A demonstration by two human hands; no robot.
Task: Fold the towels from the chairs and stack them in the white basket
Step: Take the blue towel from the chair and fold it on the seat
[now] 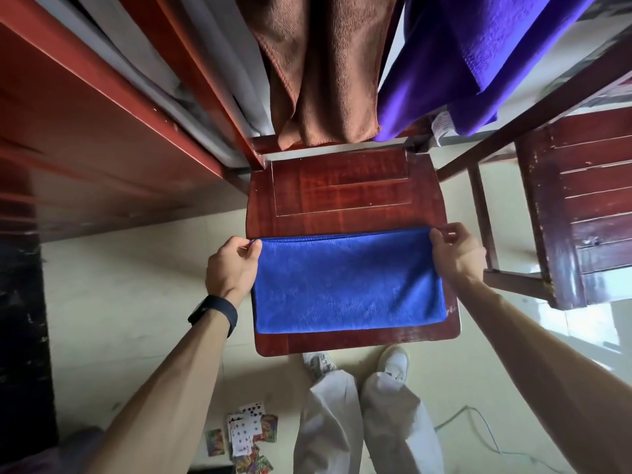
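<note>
A blue towel (349, 282) lies folded in a flat rectangle on the near half of a dark red wooden chair seat (342, 193). My left hand (232, 265) pinches its far left corner. My right hand (455, 248) pinches its far right corner. A brown towel (321, 70) and a purple towel (478, 56) hang over the chair's back. The white basket is not in view.
A second wooden chair (581, 213) stands to the right. A red wooden desk (85, 131) runs along the left. Playing cards (246, 439) lie scattered on the tiled floor by my feet, and a thin cable (478, 419) trails at the lower right.
</note>
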